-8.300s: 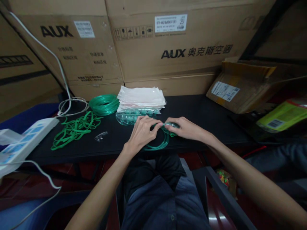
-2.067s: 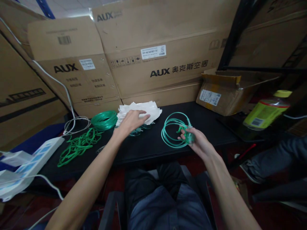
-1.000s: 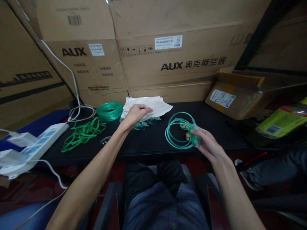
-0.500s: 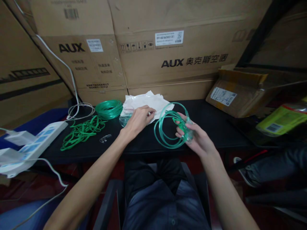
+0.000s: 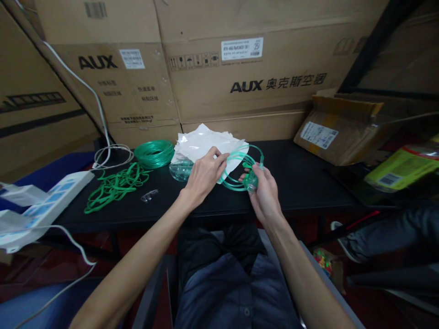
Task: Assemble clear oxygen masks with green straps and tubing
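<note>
My right hand (image 5: 264, 189) is closed around a clear oxygen mask (image 5: 252, 182) with green parts. Loops of thin green tubing (image 5: 236, 186) run from it toward the left, over white plastic sheets or bags (image 5: 200, 139). At the left side of these loops is my left hand (image 5: 209, 171), its fingers curled and fingertips pinched together. Whether they grip the tubing or a sheet's edge cannot be made out. Another clear greenish mask (image 5: 180, 170) lies just left of my left hand, partly on the sheets.
Left on the black table (image 5: 302, 183) lie a green tubing coil (image 5: 154, 154), tangled green straps (image 5: 116, 187), small clear pieces (image 5: 149, 195) and a white power strip (image 5: 51, 205). Large cartons (image 5: 206, 100) stand behind. An open box (image 5: 336, 130) sits right; a person's leg (image 5: 387, 235) shows below.
My right hand has moved left with the mask, bringing the tubing loops over the white sheets. My left hand has shifted slightly right, its fingertips now at the loops.
</note>
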`<state>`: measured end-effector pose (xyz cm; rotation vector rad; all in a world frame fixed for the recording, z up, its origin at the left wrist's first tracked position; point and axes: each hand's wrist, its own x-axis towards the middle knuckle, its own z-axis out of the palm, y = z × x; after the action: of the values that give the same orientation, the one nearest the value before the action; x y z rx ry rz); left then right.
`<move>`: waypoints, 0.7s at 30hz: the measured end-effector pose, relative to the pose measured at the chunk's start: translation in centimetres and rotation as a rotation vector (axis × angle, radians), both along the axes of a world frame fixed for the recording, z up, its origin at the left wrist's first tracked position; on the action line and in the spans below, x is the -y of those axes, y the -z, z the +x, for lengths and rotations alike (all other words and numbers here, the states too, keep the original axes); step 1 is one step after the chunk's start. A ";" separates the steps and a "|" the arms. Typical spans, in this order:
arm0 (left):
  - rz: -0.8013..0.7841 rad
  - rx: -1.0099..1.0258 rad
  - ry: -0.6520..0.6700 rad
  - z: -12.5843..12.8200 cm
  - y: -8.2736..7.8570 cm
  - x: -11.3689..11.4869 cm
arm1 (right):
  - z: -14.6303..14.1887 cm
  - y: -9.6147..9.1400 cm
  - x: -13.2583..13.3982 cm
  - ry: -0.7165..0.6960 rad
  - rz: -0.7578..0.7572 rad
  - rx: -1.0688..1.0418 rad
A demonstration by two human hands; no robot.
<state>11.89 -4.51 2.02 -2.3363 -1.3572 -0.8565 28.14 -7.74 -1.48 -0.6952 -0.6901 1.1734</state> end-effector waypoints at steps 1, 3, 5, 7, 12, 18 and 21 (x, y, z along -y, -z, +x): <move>0.011 0.000 0.010 0.2 0.3 0.1 | -0.3 -0.2 0.0 -0.007 0.012 0.002; 0.044 0.017 0.029 0.6 0.8 0.3 | -0.8 -0.5 0.1 -0.040 0.022 0.019; 0.086 0.060 0.035 1.0 1.2 0.4 | -1.0 -0.8 0.2 -0.071 0.019 0.049; 0.121 0.107 0.033 1.2 1.5 0.5 | -1.0 -0.9 0.2 -0.094 0.024 0.067; 0.173 0.120 0.099 1.6 1.8 1.0 | -0.2 -0.7 -0.3 -0.154 0.031 0.040; 0.084 0.148 0.156 2.4 1.7 1.5 | 0.1 -0.9 -1.2 -0.150 0.081 -0.027; 0.069 0.185 0.145 2.7 1.5 1.5 | 0.2 -1.6 -0.9 -0.260 0.072 -0.117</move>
<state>14.58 -6.02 0.50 -2.3738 -1.2160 -1.1687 28.38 -6.83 0.08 -0.4819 -0.7348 1.4083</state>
